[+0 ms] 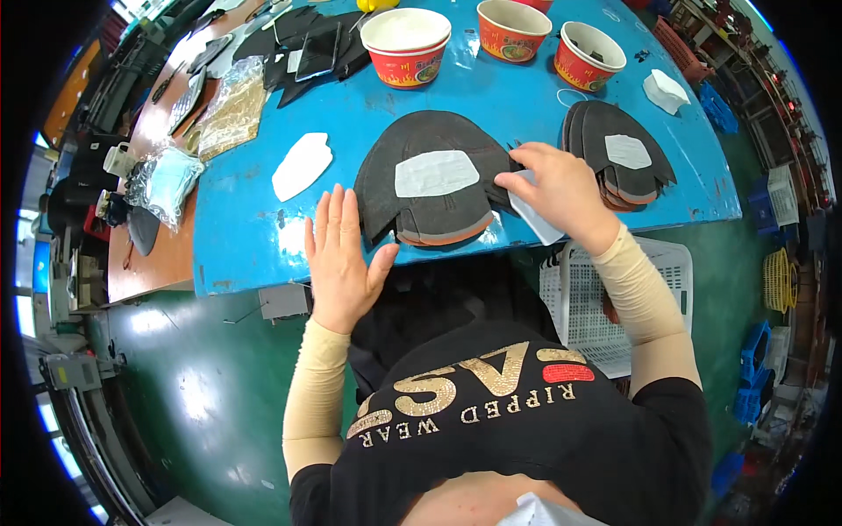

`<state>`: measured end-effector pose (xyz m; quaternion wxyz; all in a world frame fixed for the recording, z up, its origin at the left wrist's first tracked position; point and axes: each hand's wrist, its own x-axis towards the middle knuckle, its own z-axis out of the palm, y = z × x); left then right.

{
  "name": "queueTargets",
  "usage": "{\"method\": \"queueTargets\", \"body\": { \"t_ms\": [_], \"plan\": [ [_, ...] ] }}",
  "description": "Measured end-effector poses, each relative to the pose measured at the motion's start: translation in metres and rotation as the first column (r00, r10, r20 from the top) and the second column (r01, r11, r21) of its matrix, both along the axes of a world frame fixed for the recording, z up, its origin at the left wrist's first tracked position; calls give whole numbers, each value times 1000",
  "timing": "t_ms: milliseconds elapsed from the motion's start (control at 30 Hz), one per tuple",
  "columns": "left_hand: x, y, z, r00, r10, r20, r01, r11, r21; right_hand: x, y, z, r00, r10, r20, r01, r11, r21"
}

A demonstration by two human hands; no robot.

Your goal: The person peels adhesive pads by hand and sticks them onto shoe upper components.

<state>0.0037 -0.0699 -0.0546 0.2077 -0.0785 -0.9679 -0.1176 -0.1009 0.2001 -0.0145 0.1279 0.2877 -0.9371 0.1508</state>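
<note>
A: Obs. Left hand [340,259] lies flat, fingers spread, on the near edge of the blue table [237,237], holding nothing. It sits just beside the stack of dark shoe-upper pieces [430,206], thumb close to the stack's lower left edge.

B: Right hand [561,193]?

A: Its grip is closed in a pinch on a white patch piece [533,219], at the stack's right edge. The patch hangs below the fingers, partly over the table edge.

B: Top piece already carries a white patch [436,174], centred.

A: Judgement: to do this well, keep the stack steady with the flat hand and handle the patch by its edge only, so it stays uncreased.

B: Second stack [618,158] lies further right, well apart from the left hand. Red paper bowls [405,46] stand behind.
</note>
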Motion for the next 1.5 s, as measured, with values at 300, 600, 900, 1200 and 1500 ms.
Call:
{"method": "queueTargets", "body": {
  "t_ms": [300,600,900,1200,1500],
  "plan": [
    [-2,2,-28,998,35,-52,-33,999,29,49,-29,4,826,372,-424,-505,822,-263],
    [-1,18,-6,993,100,-57,-95,993,74,7,106,46,914,46,404,397,104,-912],
    [7,39,8,970,-69,-234,98,988,119,-33,197,-4,755,-328,568,654,317,-687],
    [10,63,19,955,-237,-176,266,949,171,-34,194,-12,761,-634,136,582,575,-575],
    [-9,107,73,773,-632,41,219,326,920,36,-12,31,996,-11,-92,-70,566,-821]
  ]
}}
